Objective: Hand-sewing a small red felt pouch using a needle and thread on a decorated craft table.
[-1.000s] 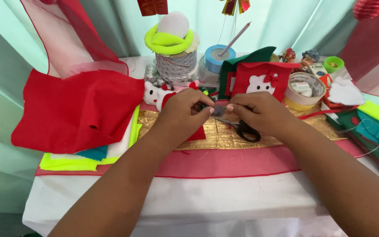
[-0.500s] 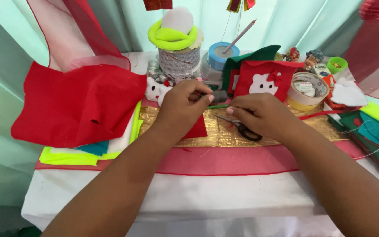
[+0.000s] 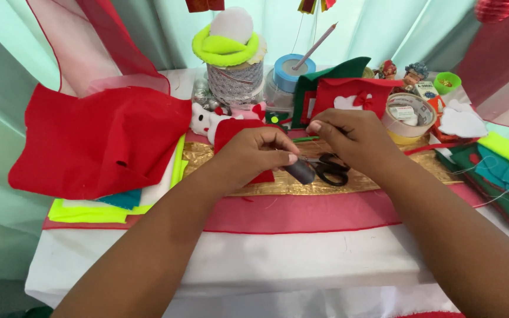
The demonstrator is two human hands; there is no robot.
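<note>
My left hand (image 3: 254, 154) pinches a small dark spool (image 3: 300, 172) at its fingertips, just above a gold ribbon strip (image 3: 266, 187). A little up and to the right, my right hand (image 3: 357, 138) has thumb and forefinger pressed together; I see nothing between them. Black-handled scissors (image 3: 334, 169) lie on the gold strip under the right hand, right beside the spool. A red felt piece (image 3: 234, 131) lies partly under my left hand. A thin green stick (image 3: 305, 139) shows between the two hands.
Folded red, white and neon-yellow fabric (image 3: 101, 141) is stacked on the left. Behind stand a lace spool with a neon-green ring (image 3: 231, 73), a blue tape roll (image 3: 293, 68), a red felt stocking (image 3: 349, 97) and a clear tape roll (image 3: 409, 115). Green felt pieces (image 3: 502, 176) lie on the right.
The hands, pressed together a second ago, have drawn apart. The left hand moved down with the dark spool and the right hand lifted slightly, uncovering the scissors.
</note>
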